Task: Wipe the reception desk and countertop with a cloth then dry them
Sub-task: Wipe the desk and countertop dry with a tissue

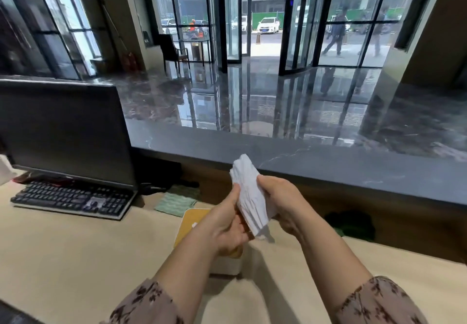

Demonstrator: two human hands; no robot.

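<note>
Behind the reception desk (75, 247), my left hand (227, 225) and right hand (280, 204) both grip a folded white cloth (250, 197) above it, countertop (328, 161) at twelve o'clock; a flat, firm pad should wipe evenly.

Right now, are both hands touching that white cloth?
Touching. The head view shows the left hand pinching the white cloth along one edge and the right hand curled round the opposite side, with no gap at either.
</note>
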